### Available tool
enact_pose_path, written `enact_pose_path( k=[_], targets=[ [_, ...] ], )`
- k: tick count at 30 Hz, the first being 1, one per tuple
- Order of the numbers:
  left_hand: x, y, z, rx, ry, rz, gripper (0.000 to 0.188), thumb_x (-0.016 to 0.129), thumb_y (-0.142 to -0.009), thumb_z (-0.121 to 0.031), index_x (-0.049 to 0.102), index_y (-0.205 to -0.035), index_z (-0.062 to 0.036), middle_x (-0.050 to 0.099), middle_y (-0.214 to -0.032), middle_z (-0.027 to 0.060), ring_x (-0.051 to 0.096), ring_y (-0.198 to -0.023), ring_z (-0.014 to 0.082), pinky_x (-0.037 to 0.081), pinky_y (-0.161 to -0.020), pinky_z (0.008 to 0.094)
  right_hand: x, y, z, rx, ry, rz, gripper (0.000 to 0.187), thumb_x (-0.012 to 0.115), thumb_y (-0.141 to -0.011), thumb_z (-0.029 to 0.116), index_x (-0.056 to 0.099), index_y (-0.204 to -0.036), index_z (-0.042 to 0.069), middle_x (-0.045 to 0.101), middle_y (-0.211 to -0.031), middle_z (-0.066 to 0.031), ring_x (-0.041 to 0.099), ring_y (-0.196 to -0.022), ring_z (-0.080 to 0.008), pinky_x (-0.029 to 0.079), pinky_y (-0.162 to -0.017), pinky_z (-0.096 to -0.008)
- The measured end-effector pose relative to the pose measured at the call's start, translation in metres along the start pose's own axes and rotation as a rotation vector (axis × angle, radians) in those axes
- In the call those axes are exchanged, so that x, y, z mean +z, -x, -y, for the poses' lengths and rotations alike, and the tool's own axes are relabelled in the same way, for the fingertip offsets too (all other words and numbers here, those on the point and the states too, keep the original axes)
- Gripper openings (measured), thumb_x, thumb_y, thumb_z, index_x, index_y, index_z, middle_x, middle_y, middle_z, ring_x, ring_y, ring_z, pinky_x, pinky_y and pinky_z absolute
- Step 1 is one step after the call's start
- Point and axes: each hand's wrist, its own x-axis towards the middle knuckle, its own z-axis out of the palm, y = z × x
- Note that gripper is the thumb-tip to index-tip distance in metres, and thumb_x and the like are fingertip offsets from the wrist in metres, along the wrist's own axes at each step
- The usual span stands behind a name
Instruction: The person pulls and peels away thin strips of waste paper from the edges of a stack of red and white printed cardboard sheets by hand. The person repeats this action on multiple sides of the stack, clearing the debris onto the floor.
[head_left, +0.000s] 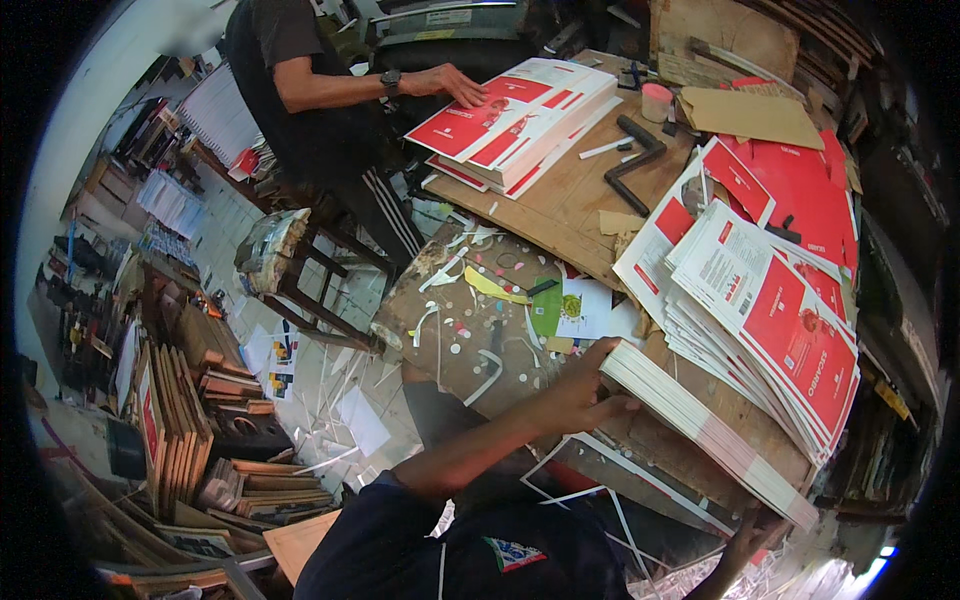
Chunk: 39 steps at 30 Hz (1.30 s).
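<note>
we note the paper stack [700, 425] along the near edge of the worktop [550, 215], left hand [588, 392] clamped on one end, right hand [742, 545] grip unclear, and judge it heavy, slip-prone, best held by both ends.

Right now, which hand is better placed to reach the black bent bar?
Probably the left hand: it holds the paper stack at the end nearer the black bent bar; the right hand is at the opposite end.
</note>
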Motion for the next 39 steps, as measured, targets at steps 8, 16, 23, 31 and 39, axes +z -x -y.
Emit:
enact_pose_path(
  k=[8,16,23,31,39],
  targets=[
    [-0.037,0.018,-0.003,0.045,0.107,-0.225,0.073,0.072,-0.092,-0.020,0.024,-0.142,0.0045,0.059,-0.123,0.0199,0.063,-0.103,0.0265,0.051,-0.096,0.0412,0.024,0.002,0.019,0.049,0.056,-0.004,0.081,0.074,-0.092,0.025,0.027,-0.153,0.000,0.044,-0.146,-0.0193,0.048,-0.126,-0.0274,0.041,-0.105,-0.0387],
    [-0.045,0.051,0.029,0.027,0.031,-0.284,0.073,0.070,-0.092,-0.023,0.029,-0.145,0.0045,0.046,-0.138,0.0296,0.053,-0.123,0.0393,0.042,-0.105,0.0453,0.067,-0.012,0.048,-0.143,0.097,0.085,0.062,0.084,-0.082,0.025,0.057,-0.130,-0.004,0.065,-0.119,-0.0182,0.060,-0.109,-0.0259,0.049,-0.093,-0.0365],
    [-0.049,0.048,0.016,0.054,0.038,-0.244,0.070,0.071,-0.092,-0.025,0.033,-0.144,0.0019,0.047,-0.139,0.0249,0.051,-0.125,0.0370,0.041,-0.106,0.0445,0.074,-0.019,0.033,0.026,0.161,0.157,0.065,0.084,-0.083,0.023,0.052,-0.134,-0.002,0.064,-0.120,-0.0175,0.059,-0.110,-0.0260,0.051,-0.091,-0.0355],
    [-0.190,0.081,0.027,-0.216,0.216,-0.138,0.052,0.073,-0.090,-0.034,0.059,-0.125,0.0023,0.071,-0.110,0.0094,0.067,-0.100,0.0181,0.052,-0.091,0.0352,0.143,0.020,0.116,0.251,-0.074,0.564,0.072,0.062,-0.097,0.042,0.036,-0.150,0.001,0.050,-0.143,-0.0156,0.045,-0.132,-0.0249,0.034,-0.111,-0.0388],
    [-0.344,0.104,0.092,-0.744,0.137,-0.009,0.052,0.075,-0.088,-0.011,0.055,-0.135,-0.0033,0.067,-0.124,0.0048,0.062,-0.111,0.0147,0.048,-0.099,0.0328,0.280,0.038,0.144,0.090,-0.035,1.043,0.047,0.060,-0.099,0.036,0.053,-0.122,-0.004,0.066,-0.106,-0.0177,0.064,-0.095,-0.0258,0.052,-0.082,-0.0405]
  ],
)
